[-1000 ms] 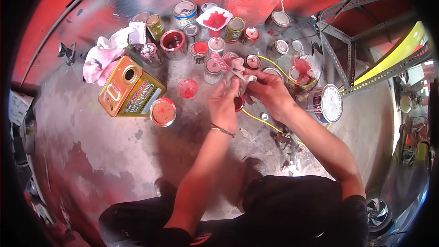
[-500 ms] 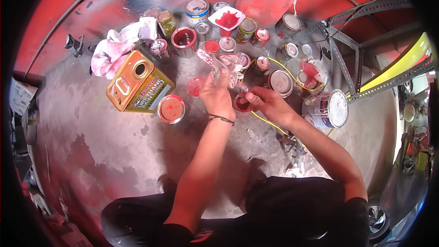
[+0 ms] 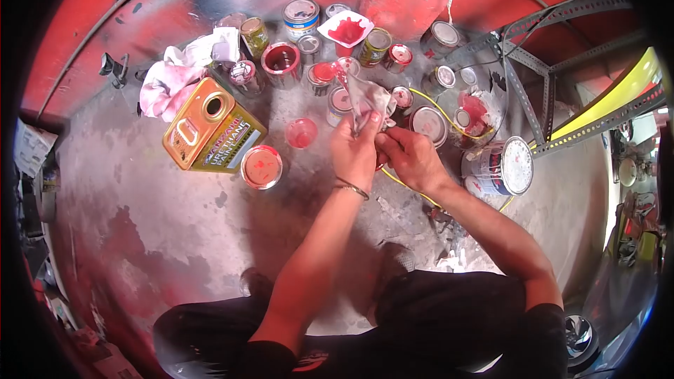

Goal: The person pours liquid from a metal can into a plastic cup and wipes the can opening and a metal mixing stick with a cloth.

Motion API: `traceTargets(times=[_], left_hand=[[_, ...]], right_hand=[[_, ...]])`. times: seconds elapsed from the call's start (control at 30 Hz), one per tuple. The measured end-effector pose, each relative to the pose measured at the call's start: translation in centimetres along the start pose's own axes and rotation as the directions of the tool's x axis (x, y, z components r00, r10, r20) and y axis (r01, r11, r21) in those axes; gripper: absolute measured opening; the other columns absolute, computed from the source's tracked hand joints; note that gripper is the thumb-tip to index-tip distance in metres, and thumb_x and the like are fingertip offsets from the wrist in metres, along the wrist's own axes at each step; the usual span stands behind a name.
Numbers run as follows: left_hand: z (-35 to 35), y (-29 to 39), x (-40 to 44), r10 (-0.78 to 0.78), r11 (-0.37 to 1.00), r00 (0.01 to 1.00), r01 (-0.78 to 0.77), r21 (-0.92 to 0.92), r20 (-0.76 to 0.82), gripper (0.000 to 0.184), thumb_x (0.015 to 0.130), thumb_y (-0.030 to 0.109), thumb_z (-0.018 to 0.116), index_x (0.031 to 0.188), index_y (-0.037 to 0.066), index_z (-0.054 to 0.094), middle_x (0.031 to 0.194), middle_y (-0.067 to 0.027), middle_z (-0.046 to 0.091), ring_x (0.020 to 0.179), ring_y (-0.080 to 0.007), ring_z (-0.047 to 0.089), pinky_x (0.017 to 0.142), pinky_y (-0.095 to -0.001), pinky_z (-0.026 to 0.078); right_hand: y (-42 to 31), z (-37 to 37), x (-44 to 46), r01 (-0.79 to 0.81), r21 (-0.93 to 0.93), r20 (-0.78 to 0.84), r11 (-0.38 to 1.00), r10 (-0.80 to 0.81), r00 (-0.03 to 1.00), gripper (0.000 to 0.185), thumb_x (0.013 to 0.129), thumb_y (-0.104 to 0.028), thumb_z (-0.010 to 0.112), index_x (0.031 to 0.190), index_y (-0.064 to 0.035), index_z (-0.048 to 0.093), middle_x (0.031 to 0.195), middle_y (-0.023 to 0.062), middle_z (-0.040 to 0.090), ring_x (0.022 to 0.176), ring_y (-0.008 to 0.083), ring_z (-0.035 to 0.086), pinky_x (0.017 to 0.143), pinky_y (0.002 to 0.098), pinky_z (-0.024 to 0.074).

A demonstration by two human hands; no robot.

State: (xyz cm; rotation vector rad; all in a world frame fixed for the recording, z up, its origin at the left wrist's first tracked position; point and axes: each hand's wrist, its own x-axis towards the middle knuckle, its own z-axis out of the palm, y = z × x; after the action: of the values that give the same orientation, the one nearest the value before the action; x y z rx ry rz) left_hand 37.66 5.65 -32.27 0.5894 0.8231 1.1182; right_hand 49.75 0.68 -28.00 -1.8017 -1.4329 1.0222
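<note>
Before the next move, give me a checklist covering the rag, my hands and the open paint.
1. Rag in the left hand's grip: ok, held.
2. Right hand gripping the rag: cannot tell; it is curled close by and hides its hold.
3. Tin capped: not ok, its round mouth is open.
4. Red can lidded: not ok, red paint shows inside.
5. Cup away from both hands: ok, it stands apart.

Rag (image 3: 368, 97) partly hidden behind left hand (image 3: 354, 153)
</note>
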Motion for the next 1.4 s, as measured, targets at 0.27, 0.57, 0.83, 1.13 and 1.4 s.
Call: traceTargets(times=[0.27,0.57,0.83,1.13,1.4], left_hand=[[0.4,1.8,2.5,-0.005,0.990,0.998,-0.004,-0.139,-0.068,0.021,0.107,0.017,0.063,0.115,-0.001,0.071,0.102,-0.0132,0.077,0.084,-0.0232,0.076,0.074,-0.0376,0.062],[0.6,-1.5,-1.5,-0.192,0.921,0.981,0.185,-0.341,0.016,0.026,0.108,0.024,0.062,0.124,0.004,0.068,0.110,-0.0094,0.077,0.092,-0.0200,0.075,0.072,-0.0320,0.059],[-0.4,2.0,4.4,0.001,0.966,0.991,-0.035,-0.258,-0.132,0.017,0.108,0.014,0.062,0.114,0.002,0.072,0.103,-0.0109,0.077,0.090,-0.0211,0.075,0.080,-0.0360,0.060],[-0.6,2.9,2.5,-0.041,0.984,0.999,0.035,-0.174,-0.033,0.020,0.096,0.010,0.078,0.115,0.004,0.075,0.107,-0.0055,0.078,0.092,-0.0135,0.073,0.082,-0.0289,0.056],[0.4,3.6,1.6,0.008,0.977,1.000,-0.009,-0.213,-0.008,0.019,0.100,0.007,0.072,0.118,0.004,0.074,0.110,-0.0060,0.077,0.092,-0.0142,0.073,0.080,-0.0296,0.059]], right_hand=[[-1.9,0.1,-1.0,-0.002,0.015,0.041,1.000,0.001,0.999,0.031,0.109,-0.026,0.058,0.099,0.0004,0.070,0.077,0.0073,0.070,0.072,0.0140,0.066,0.069,0.0333,0.0531],[-0.2,0.9,-1.4,-0.025,-0.069,-0.039,0.997,0.022,0.999,0.028,0.108,-0.025,0.060,0.101,-0.0002,0.072,0.079,0.0116,0.072,0.071,0.0187,0.069,0.067,0.0359,0.0529],[-2.1,1.5,-2.0,0.006,-0.019,-0.030,1.000,-0.007,1.000,0.031,0.107,-0.027,0.061,0.095,0.0003,0.071,0.075,0.0135,0.072,0.067,0.0229,0.069,0.067,0.0383,0.0534],[-2.5,1.3,-0.4,0.085,-0.024,-0.032,0.996,-0.086,0.996,0.037,0.108,-0.030,0.059,0.090,0.0015,0.067,0.069,0.0104,0.067,0.060,0.0161,0.061,0.062,0.0360,0.0509],[-3.5,0.7,-0.9,0.029,0.007,-0.013,1.000,-0.029,0.999,0.037,0.108,-0.032,0.060,0.093,0.0008,0.070,0.069,0.0105,0.067,0.063,0.0157,0.062,0.063,0.0363,0.0509]])
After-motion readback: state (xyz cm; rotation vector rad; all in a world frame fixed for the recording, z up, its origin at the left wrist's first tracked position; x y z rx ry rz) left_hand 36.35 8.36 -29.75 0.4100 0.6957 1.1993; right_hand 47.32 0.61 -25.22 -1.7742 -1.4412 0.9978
